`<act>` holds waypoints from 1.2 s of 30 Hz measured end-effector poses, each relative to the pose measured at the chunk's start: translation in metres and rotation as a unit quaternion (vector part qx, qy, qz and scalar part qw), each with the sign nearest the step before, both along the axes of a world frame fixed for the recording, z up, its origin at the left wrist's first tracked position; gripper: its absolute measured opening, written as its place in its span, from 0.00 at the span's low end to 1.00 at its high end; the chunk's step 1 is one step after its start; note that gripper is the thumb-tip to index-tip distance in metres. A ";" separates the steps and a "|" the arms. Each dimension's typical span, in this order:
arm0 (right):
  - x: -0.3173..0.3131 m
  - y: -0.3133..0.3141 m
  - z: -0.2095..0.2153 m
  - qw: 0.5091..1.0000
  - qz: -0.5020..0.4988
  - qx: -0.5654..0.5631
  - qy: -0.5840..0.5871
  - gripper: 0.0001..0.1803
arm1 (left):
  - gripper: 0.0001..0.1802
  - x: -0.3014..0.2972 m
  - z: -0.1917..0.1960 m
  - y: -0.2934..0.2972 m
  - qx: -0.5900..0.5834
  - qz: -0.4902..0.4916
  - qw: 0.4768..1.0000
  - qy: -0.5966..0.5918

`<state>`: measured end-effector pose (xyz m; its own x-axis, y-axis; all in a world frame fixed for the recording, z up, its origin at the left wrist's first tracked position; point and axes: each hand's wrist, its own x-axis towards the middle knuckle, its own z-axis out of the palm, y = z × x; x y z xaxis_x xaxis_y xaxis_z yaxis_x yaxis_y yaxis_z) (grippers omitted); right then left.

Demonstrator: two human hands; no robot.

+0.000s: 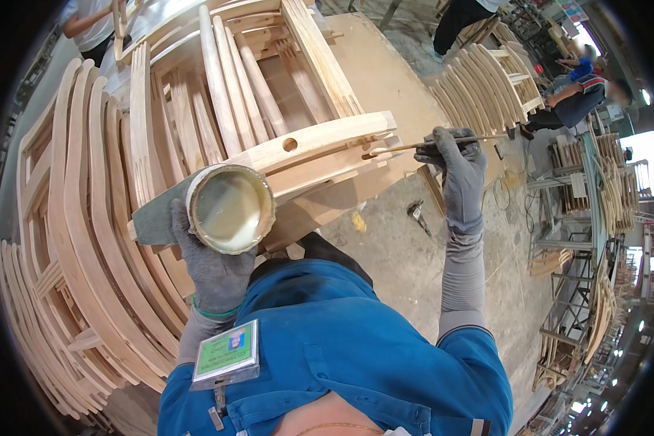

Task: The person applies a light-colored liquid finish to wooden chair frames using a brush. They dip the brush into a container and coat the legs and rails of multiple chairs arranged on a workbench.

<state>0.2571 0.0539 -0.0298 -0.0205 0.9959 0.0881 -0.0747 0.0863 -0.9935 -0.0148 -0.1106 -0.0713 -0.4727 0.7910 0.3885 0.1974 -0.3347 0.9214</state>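
Observation:
My left hand (216, 270), in a grey glove, is closed around a round pot (269, 207) of milky, glue-like liquid (229, 211). The pot is held beside the near end of a curved wooden rail (320, 142) that has a round hole and slots. My right hand (459, 171), also gloved, pinches a thin wooden-handled brush (403, 148). Its pale tip is at the slot near the rail's right end; whether it touches the wood I cannot tell. Under the rail lie more pale wooden frame parts with slats (229, 80).
Curved wooden frames (87, 211) stand stacked close on my left. A flat grey-green piece (156, 218) lies beside the pot. A clamp-like tool (417, 214) is on the concrete floor. More stacked frames (479, 87), metal racks (578, 196) and several people are farther off.

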 end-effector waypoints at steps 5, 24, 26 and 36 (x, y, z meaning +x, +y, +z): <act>-0.006 0.007 -0.007 1.000 -0.005 -0.005 0.015 0.09 | 0.38 -0.010 0.007 -0.002 -0.023 -0.048 0.995 -0.084; -0.031 0.010 0.021 0.946 0.195 0.124 -0.230 0.08 | 0.30 -0.011 0.024 -0.001 -0.043 0.039 0.944 -0.325; -0.031 0.010 0.027 0.946 0.166 0.113 -0.256 0.08 | 0.30 -0.017 0.017 -0.004 -0.037 0.034 0.931 -0.361; -0.032 0.015 0.025 0.956 0.156 0.072 -0.240 0.11 | 0.33 -0.019 0.004 -0.007 -0.083 0.071 0.993 -0.049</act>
